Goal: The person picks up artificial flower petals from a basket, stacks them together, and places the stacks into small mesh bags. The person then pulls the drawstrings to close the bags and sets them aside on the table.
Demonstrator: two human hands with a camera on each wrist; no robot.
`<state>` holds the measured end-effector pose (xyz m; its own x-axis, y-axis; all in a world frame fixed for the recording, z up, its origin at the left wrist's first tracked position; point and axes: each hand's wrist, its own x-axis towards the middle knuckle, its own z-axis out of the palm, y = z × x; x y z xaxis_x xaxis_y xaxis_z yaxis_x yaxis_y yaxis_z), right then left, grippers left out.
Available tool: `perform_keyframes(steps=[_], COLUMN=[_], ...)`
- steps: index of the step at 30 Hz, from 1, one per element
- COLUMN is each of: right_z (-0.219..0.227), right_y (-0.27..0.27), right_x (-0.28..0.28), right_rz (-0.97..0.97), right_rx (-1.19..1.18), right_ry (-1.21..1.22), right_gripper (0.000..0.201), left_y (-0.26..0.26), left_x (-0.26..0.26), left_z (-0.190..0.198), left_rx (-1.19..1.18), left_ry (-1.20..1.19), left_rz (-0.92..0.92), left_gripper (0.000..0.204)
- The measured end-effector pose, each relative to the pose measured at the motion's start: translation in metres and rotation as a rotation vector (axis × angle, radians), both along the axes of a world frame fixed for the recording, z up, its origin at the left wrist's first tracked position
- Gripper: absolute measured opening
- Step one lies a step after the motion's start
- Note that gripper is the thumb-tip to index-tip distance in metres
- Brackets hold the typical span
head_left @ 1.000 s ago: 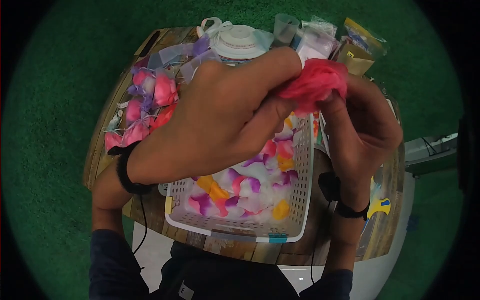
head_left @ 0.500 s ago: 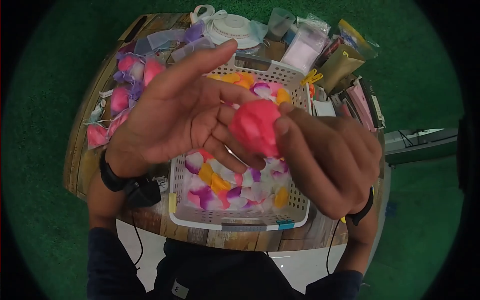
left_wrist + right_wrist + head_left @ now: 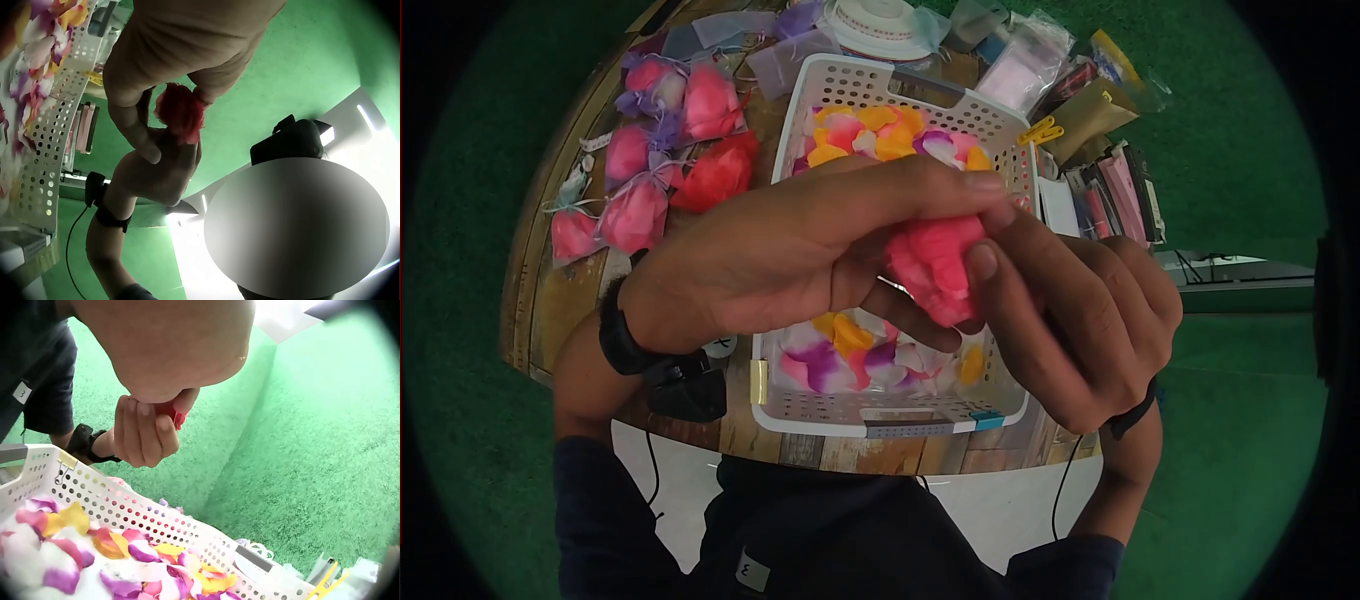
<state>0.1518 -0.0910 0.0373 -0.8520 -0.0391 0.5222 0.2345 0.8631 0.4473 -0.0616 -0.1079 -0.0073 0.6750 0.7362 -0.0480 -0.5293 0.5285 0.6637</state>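
Above the basket, both hands hold a bunched wad of pink fabric petals (image 3: 935, 262), crumpled and rounded. My left hand (image 3: 795, 245) has its thumb over the top of the wad and its fingers curled beneath. From the other side my right hand (image 3: 1085, 325) pinches it between thumb and forefinger. In the left wrist view the wad (image 3: 180, 112) shows its ruffled edge between the two hands. Most of it hides behind fingers in the right wrist view. Below stands a white perforated basket (image 3: 1008, 385) with loose purple, orange, pink and white petals (image 3: 850, 335).
Filled pink pouches (image 3: 637, 212) lie left on the wooden table (image 3: 800, 452), with a red pouch (image 3: 718, 172) beside them. A ribbon reel (image 3: 875, 25) and a clear cup (image 3: 977, 22) sit at the back. Plastic packets (image 3: 1028, 62) and a yellow clip (image 3: 1041, 130) are at the right.
The hands have come down toward the basket with the pink wad. Half a second ago the left palm was spread open beside it; now that thumb and fingers close round it.
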Motion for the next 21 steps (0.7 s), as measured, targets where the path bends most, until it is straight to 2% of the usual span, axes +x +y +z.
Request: perform_keyframes(steps=[2, 3, 5, 11, 13, 14, 16, 17, 18, 19, 20, 21], right_z=[0.003, 0.004, 0.007, -0.003, -0.017, -0.023, -0.037, -0.040, -0.048, -0.053, -0.058, -0.060], right_y=[-0.001, -0.001, -0.002, 0.006, 0.010, -0.003, -0.009, -0.008, -0.007, -0.006, -0.012, -0.017], right_x=[0.000, 0.001, 0.004, 0.003, -0.002, -0.007, -0.013, -0.013, -0.008, -0.004, -0.004, -0.008], right_rz=[-0.003, -0.022, -0.045, -0.069, -0.078, -0.214, -0.494, -0.658, -0.628, -0.590, -0.562, -0.563], right_rx=[0.001, -0.006, -0.009, -0.095, -0.508, -0.849, -1.506, -1.563, -1.464, -1.341, -1.171, -1.170], right_ry=[0.000, -0.029, -0.062, -0.033, 0.249, 0.444, 0.632, 0.344, 0.005, -0.322, -0.424, -0.425], right_gripper=[0.029, 0.030, 0.031, 0.028, 0.026, 0.024, 0.017, 0.019, 0.023, 0.027, 0.032, 0.032], left_y=[-0.004, -0.004, -0.002, 0.002, 0.007, 0.011, 0.018, 0.020, 0.021, 0.021, 0.022, 0.022], left_x=[0.000, -0.001, -0.004, -0.003, -0.009, -0.012, -0.016, -0.018, -0.020, -0.022, -0.024, -0.024], left_z=[0.006, 0.005, 0.003, -0.003, -0.012, -0.016, -0.021, -0.022, -0.021, -0.019, -0.017, -0.017], left_rx=[-0.208, -0.204, -0.079, 0.005, 0.063, 0.120, 0.165, 0.208, 0.211, 0.237, 0.263, 0.263], left_ry=[-0.093, -0.094, 0.056, 0.179, 0.169, 0.164, 0.222, 0.285, 0.283, 0.389, 0.494, 0.493], left_rz=[0.011, 0.009, 0.073, 0.172, 0.168, 0.159, 0.226, 0.291, 0.291, 0.311, 0.332, 0.332], left_gripper=[0.037, 0.037, 0.034, 0.027, 0.028, 0.029, 0.028, 0.028, 0.028, 0.027, 0.027, 0.027])
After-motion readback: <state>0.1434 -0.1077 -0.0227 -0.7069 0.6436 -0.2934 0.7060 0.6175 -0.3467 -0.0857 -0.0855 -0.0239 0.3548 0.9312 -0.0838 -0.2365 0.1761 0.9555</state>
